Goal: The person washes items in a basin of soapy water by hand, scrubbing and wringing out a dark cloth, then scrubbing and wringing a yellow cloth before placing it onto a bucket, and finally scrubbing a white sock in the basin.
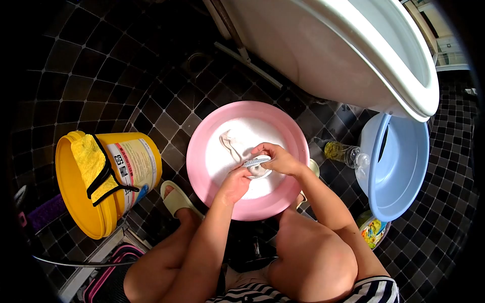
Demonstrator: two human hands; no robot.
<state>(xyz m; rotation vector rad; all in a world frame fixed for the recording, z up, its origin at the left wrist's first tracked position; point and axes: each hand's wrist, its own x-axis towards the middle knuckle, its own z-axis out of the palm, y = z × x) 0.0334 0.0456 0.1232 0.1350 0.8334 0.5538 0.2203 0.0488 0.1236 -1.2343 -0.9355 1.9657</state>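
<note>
A pink basin (pixel 202 184) of white suds stands on the floor in front of me. Over it, my left hand (pixel 236 185) is closed on a wet white item (pixel 259 173), perhaps a small shoe; its exact kind is unclear. My right hand (pixel 279 158) meets it from the other side, fingers curled round a small whitish-grey brush (pixel 256 161) with a ribbed edge. The brush lies against the white item. Another pale item with a loop or strap (pixel 230 145) sits in the suds, partly sunk, to the upper left of my hands.
A yellow bucket (pixel 134 146) with a yellow cloth (pixel 93 166) over its rim stands left. A blue basin (pixel 404 171) leans at right, beside a clear bottle (pixel 343 152) of yellow liquid. A white washbasin or tub (pixel 323 55) overhangs behind. A squeegee (pixel 247 63) lies near it.
</note>
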